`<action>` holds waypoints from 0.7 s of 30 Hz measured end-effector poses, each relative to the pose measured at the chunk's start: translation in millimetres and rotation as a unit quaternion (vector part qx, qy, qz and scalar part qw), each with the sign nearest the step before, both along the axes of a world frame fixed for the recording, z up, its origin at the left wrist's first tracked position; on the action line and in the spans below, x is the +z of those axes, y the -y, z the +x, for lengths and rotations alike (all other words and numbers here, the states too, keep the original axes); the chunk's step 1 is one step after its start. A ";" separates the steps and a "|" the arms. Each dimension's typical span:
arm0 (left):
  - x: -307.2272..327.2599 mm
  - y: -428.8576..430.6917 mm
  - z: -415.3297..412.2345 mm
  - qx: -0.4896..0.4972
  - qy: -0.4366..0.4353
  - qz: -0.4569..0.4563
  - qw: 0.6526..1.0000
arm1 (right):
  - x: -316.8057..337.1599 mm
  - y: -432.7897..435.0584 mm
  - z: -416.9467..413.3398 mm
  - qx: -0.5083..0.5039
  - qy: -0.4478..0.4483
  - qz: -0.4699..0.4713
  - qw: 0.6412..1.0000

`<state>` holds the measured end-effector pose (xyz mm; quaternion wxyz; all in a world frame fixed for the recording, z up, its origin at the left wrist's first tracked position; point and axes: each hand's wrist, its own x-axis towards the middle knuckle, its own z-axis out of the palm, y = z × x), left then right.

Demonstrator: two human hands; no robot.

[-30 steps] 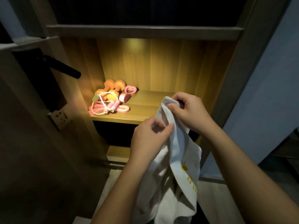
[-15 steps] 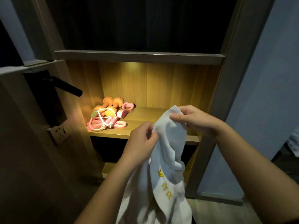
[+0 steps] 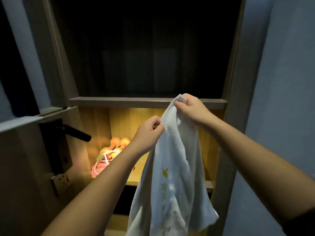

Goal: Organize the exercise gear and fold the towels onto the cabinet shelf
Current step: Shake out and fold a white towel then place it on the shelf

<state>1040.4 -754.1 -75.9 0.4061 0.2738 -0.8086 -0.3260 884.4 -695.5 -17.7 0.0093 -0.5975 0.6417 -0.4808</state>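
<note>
We hold one white towel [image 3: 175, 167] up before the cabinet, and most of it hangs toward six o'clock. Our left hand [image 3: 150, 132] pinches its edge near centre. Our right hand [image 3: 192, 108], at one o'clock from the left, grips the top corner. Beyond, at eight o'clock on the lit shelf [image 3: 136, 177], lie two orange dumbbells [image 3: 117, 145] and one pink skipping rope [image 3: 100, 166]. One black door handle [image 3: 76, 133] juts out at nine o'clock.

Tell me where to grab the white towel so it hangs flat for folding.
By its top edge, from above. The right hand pinches one corner of the towel; the left hand pinches the edge below it, so the cloth hangs bunched. Probably slide the left hand along that edge to its other corner.
</note>
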 end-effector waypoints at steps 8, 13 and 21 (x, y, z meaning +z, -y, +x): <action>65.8 8.9 10.3 0.022 0.000 -0.141 0.990 | 62.7 -29.1 -26.6 0.200 0.177 0.167 0.949; 79.3 0.0 15.5 0.003 0.024 -0.200 0.979 | 64.5 -37.1 -35.7 0.236 0.260 0.254 0.901; 81.4 -1.9 27.1 -0.019 0.027 -0.206 0.978 | 52.4 -35.9 -19.2 0.222 0.306 0.165 0.911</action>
